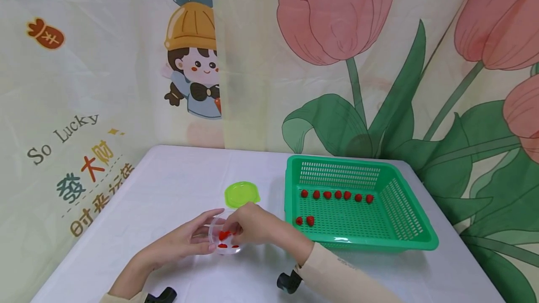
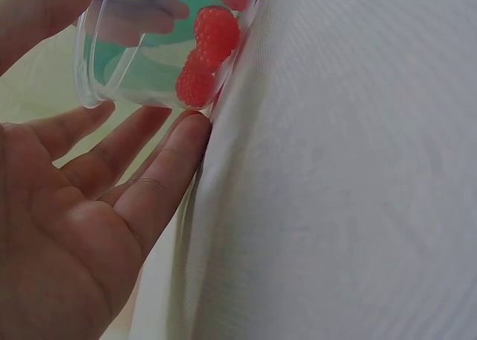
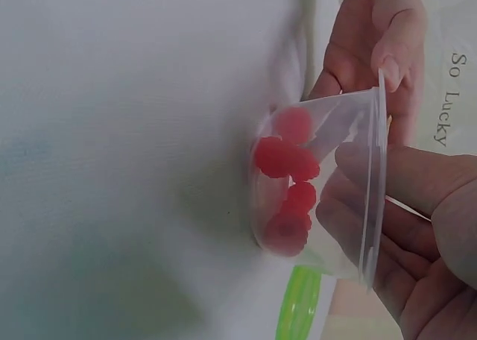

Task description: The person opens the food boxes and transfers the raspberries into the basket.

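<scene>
A clear plastic cup (image 1: 227,248) stands on the white table with several red raspberries (image 3: 287,157) at its bottom. My left hand (image 1: 185,242) holds the cup from the left, thumb on one side and fingers along the other. From the right, my right hand (image 1: 254,223) reaches over the rim. Its thumb and fingers (image 3: 350,224) dip inside the cup, tips apart and close above the raspberries, with no berry visible between them. In the left wrist view two raspberries (image 2: 216,34) show through the cup wall, near the left fingertips.
A green plastic basket (image 1: 362,242) stands to the right. Inside it, raspberries (image 1: 338,194) form a back row, with two more at the front left. A bright green lid (image 1: 241,194) lies on the table (image 1: 181,176) just behind the cup. A printed cloth hangs behind.
</scene>
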`<move>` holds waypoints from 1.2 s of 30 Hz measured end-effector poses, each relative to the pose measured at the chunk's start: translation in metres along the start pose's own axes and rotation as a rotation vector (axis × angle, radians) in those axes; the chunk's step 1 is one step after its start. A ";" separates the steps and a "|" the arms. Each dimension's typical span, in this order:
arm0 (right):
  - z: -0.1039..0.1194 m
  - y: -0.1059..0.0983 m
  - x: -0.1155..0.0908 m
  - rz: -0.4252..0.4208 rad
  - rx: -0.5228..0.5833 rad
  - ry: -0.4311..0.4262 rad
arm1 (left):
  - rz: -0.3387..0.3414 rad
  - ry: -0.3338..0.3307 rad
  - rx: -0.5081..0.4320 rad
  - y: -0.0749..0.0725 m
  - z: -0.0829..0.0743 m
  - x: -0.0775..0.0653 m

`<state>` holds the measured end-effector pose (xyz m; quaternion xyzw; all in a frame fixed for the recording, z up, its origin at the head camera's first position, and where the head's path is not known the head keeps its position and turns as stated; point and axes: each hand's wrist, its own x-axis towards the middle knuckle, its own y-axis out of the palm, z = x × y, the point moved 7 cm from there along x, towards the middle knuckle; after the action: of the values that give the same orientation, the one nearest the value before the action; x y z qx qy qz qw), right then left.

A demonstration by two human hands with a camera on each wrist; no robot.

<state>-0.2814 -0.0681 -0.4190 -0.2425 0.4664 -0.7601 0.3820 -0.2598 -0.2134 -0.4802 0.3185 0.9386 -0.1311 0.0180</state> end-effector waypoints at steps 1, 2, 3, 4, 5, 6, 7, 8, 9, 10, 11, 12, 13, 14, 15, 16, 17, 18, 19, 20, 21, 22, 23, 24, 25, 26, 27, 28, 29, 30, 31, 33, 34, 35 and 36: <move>0.000 0.001 0.001 -0.001 -0.003 0.001 | 0.000 -0.004 -0.002 0.000 0.000 0.000; 0.000 0.002 0.001 0.003 0.000 0.003 | 0.000 -0.005 -0.006 0.000 0.000 0.000; 0.000 0.003 0.002 0.006 0.000 0.001 | -0.001 -0.009 -0.007 0.000 -0.001 0.001; 0.001 0.004 0.003 0.010 0.000 -0.002 | -0.002 -0.011 -0.010 0.000 -0.001 0.001; 0.001 0.005 0.004 0.015 0.000 -0.007 | -0.003 -0.010 -0.009 0.000 -0.001 0.001; 0.001 0.006 0.005 0.019 -0.004 -0.013 | -0.003 -0.009 -0.011 -0.001 -0.002 0.002; 0.002 0.007 0.006 0.022 -0.004 -0.017 | -0.003 -0.013 -0.012 -0.001 -0.002 0.002; 0.002 0.008 0.007 0.025 -0.007 -0.021 | -0.002 -0.009 -0.011 -0.001 -0.002 0.002; 0.002 0.010 0.008 0.025 -0.016 -0.026 | -0.002 -0.006 -0.007 -0.001 -0.002 0.003; 0.002 0.010 0.009 0.024 -0.025 -0.030 | -0.002 -0.006 -0.007 -0.001 -0.002 0.003; 0.002 0.011 0.009 0.024 -0.030 -0.030 | -0.003 -0.006 -0.005 -0.001 -0.002 0.003; 0.003 0.012 0.010 0.022 -0.036 -0.030 | -0.004 -0.008 -0.003 -0.001 -0.002 0.003; 0.003 0.012 0.010 0.021 -0.039 -0.029 | -0.005 -0.010 0.000 -0.001 -0.002 0.003; 0.004 0.012 0.010 0.020 -0.040 -0.028 | -0.008 -0.013 0.005 -0.002 -0.002 0.003; 0.005 0.012 0.010 0.020 -0.043 -0.028 | -0.010 -0.016 0.009 -0.002 -0.002 0.003; 0.005 0.012 0.011 0.020 -0.044 -0.026 | -0.011 -0.018 0.009 -0.002 -0.002 0.003; 0.006 0.012 0.011 0.021 -0.047 -0.023 | -0.013 -0.019 0.011 -0.002 -0.002 0.003; 0.007 0.013 0.012 0.022 -0.051 -0.020 | -0.014 -0.019 0.012 -0.002 -0.002 0.004; 0.007 0.013 0.012 0.025 -0.052 -0.012 | -0.014 -0.019 0.013 -0.003 -0.002 0.004; 0.007 0.014 0.013 0.027 -0.058 -0.006 | -0.015 -0.018 0.013 -0.003 -0.002 0.004; 0.008 0.015 0.013 0.030 -0.067 0.002 | -0.016 -0.018 0.013 -0.003 -0.002 0.004; 0.008 0.015 0.014 0.034 -0.079 0.009 | -0.015 -0.020 0.011 -0.003 -0.001 0.004; 0.008 0.016 0.014 0.039 -0.090 0.017 | -0.016 -0.022 0.010 -0.003 -0.001 0.004; 0.008 0.017 0.015 0.043 -0.101 0.025 | -0.017 -0.024 0.010 -0.003 -0.001 0.004; 0.008 0.018 0.015 0.049 -0.109 0.034 | -0.019 -0.026 0.011 -0.003 0.000 0.004; 0.008 0.019 0.016 0.052 -0.120 0.039 | -0.020 -0.028 0.011 -0.003 0.000 0.004; 0.008 0.019 0.016 0.054 -0.127 0.044 | -0.022 -0.031 0.013 -0.003 0.001 0.004; 0.008 0.020 0.016 0.057 -0.134 0.049 | -0.023 -0.034 0.014 -0.003 0.001 0.004; 0.008 0.020 0.017 0.058 -0.140 0.052 | -0.025 -0.034 0.017 -0.003 0.001 0.004; 0.008 0.021 0.017 0.058 -0.147 0.054 | -0.027 -0.035 0.019 -0.003 0.001 0.004; 0.008 0.021 0.018 0.057 -0.154 0.054 | -0.027 -0.035 0.020 -0.003 0.001 0.004; 0.008 0.023 0.018 0.055 -0.168 0.051 | -0.027 -0.035 0.019 -0.003 0.001 0.003; 0.009 0.023 0.019 0.055 -0.178 0.048 | -0.027 -0.035 0.017 -0.003 0.001 0.003; 0.009 0.024 0.019 0.052 -0.186 0.045 | -0.027 -0.034 0.017 -0.003 0.001 0.003; 0.009 0.024 0.019 0.049 -0.194 0.045 | -0.026 -0.034 0.016 -0.003 0.001 0.003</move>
<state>-0.2774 -0.0953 -0.4361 -0.2498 0.5520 -0.7071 0.3646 -0.2637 -0.2141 -0.4812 0.3039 0.9412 -0.1444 0.0296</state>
